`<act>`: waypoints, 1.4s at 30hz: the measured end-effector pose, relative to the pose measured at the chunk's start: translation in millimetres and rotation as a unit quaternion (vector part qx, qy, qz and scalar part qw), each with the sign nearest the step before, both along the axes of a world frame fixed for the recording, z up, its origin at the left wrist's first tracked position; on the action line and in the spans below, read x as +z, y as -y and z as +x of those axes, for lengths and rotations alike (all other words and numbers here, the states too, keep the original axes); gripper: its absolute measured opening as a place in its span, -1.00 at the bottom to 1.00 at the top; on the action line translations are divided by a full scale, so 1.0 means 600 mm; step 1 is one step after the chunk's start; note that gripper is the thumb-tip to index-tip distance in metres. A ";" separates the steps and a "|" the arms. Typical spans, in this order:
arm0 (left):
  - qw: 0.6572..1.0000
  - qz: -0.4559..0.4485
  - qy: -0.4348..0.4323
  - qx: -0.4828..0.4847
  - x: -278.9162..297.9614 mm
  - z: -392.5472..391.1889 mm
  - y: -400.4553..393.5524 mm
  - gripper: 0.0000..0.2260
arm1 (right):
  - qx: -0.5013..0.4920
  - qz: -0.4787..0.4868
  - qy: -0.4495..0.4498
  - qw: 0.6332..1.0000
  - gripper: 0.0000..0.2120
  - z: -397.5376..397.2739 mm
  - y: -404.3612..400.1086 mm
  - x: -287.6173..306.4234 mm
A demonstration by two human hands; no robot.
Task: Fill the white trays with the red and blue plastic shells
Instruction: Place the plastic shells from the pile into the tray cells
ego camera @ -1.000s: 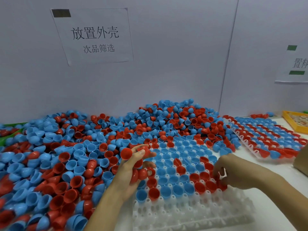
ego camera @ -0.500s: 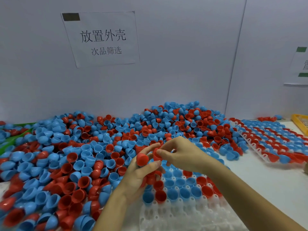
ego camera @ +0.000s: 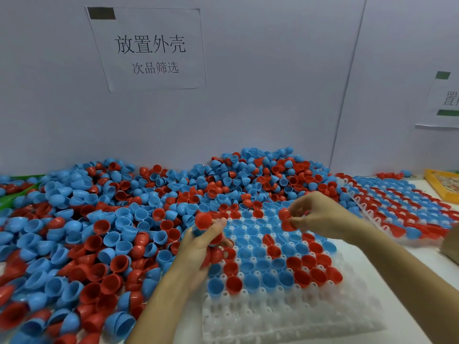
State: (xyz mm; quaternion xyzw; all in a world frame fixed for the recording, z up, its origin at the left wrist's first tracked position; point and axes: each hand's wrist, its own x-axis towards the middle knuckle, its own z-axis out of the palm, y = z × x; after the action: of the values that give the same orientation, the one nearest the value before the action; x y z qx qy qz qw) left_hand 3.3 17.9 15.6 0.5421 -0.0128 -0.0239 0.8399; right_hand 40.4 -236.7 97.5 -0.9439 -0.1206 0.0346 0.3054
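The left hand gripped a stack of glossy red shells; the right hand pinched two red cups above the dimpled white tray, half-filled beside the pile.

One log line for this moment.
left hand: grips red shells | right hand: pinches red shell | tray: near rows unfilled

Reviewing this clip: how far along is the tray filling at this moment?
Done: the far tray at right looks full, and the near tray has its back rows filled with red and blue shells. In hand: the left hand holds a stack of red shells; the right hand pinches one red shell. Left: the near tray's front rows are empty, and a big pile remains.
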 end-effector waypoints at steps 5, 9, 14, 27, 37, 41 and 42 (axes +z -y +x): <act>0.999 -0.028 -0.038 0.019 0.001 0.001 -0.005 -0.67 | -0.030 -0.114 -0.018 0.993 -0.82 -0.023 0.094 -0.023; 0.995 -0.078 -0.053 0.026 0.002 0.004 -0.007 -0.66 | -0.057 -0.200 -0.029 0.978 -0.84 -0.044 0.137 -0.046; 0.994 -0.087 -0.064 0.023 0.003 0.006 -0.009 -0.74 | -0.042 -0.286 -0.046 0.956 -0.84 -0.051 0.133 -0.076; 0.993 -0.104 -0.047 -0.003 0.012 -0.002 -0.008 -0.79 | -0.012 -0.299 -0.062 0.952 -0.73 -0.043 0.126 -0.044; 0.994 -0.083 -0.068 0.015 0.010 0.001 -0.006 -0.68 | -0.052 -0.288 -0.049 0.955 -0.83 -0.039 0.123 -0.078; 0.994 -0.073 -0.075 0.018 0.010 0.001 -0.006 -0.60 | -0.051 -0.290 -0.051 0.954 -0.81 -0.039 0.123 -0.086; 0.994 -0.071 -0.075 0.019 0.009 0.001 -0.007 -0.58 | -0.050 -0.286 -0.051 0.955 -0.81 -0.039 0.124 -0.085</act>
State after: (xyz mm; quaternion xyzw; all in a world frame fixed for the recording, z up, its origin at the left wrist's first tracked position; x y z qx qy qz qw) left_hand 4.0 21.9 21.2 0.4780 0.0593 -0.0477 0.8751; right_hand 17.2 -310.8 46.3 -0.9935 -0.0426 0.1009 0.0295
